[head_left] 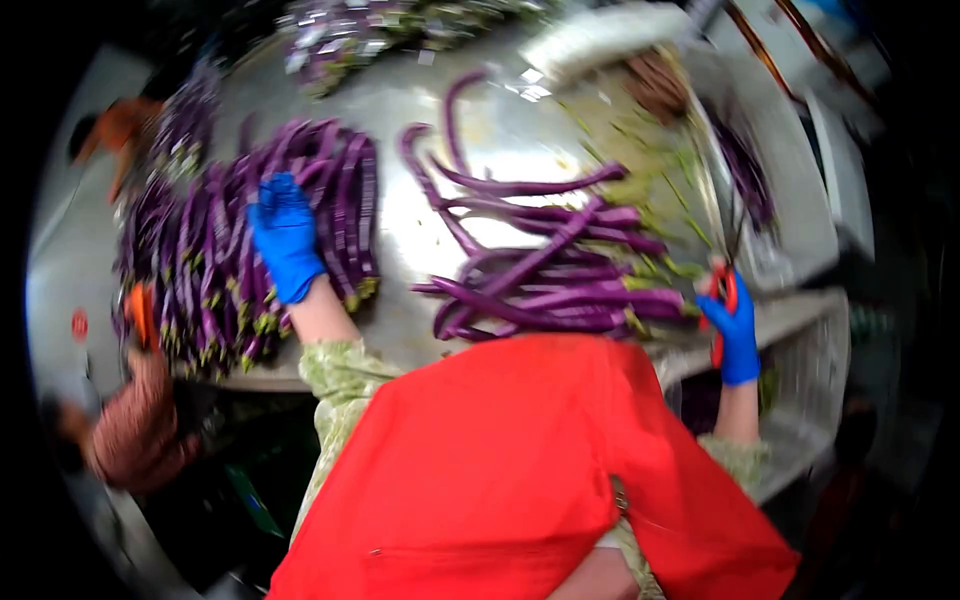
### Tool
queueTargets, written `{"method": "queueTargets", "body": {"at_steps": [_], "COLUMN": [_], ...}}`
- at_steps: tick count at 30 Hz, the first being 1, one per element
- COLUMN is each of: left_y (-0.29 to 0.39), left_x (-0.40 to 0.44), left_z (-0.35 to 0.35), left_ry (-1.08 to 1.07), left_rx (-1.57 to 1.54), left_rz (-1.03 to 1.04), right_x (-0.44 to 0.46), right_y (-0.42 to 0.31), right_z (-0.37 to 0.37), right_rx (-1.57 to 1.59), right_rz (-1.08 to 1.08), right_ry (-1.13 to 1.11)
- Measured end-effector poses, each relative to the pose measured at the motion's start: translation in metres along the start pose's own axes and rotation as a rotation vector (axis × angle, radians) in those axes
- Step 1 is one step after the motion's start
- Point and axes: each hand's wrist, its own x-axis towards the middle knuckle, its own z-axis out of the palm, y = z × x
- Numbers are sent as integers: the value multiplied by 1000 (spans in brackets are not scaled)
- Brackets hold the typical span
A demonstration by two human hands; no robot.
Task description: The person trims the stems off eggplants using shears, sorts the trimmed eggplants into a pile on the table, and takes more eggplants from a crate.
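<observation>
My left hand (284, 240), in a blue glove, lies over a wide row of long purple eggplants (215, 235) on the metal table; whether its fingers hold one is too blurred to tell. At the right, my right hand (733, 325), also gloved in blue, is closed on the red handles of scissors (719, 285), whose blades point up and away. Between my hands lies a loose, crossed pile of eggplants (550, 275), with green stem ends toward the right. The scissors are just beyond these stem ends.
Green stem scraps (685, 200) are scattered at the right of the metal table (400, 85). Bins (805, 235) stand along its right side. Bagged eggplants (340, 40) lie at the far edge. Two people are at the left, one with an orange-gloved hand (143, 315) by the row.
</observation>
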Motion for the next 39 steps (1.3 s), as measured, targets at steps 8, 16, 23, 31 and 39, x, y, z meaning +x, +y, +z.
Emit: {"method": "queueTargets", "body": {"at_steps": [8, 16, 23, 31, 39], "left_y": [-237, -297, -308, -311, -300], "left_x": [-64, -107, -74, -78, -118], "left_z": [183, 120, 118, 146, 158], "left_ry": [-837, -1325, -1060, -995, -998], "left_rx": [1305, 1885, 2034, 2068, 1979], "left_rz": [-650, -284, -391, -250, -1040], "right_x": [-42, -74, -81, -76, -82], "right_y": [1, 17, 24, 29, 30], "right_z": [-8, -16, -19, -18, -20], "right_rx": [115, 164, 178, 227, 235], "right_rz": [-40, -42, -66, -2, -40], "right_ry": [130, 236, 242, 219, 291]}}
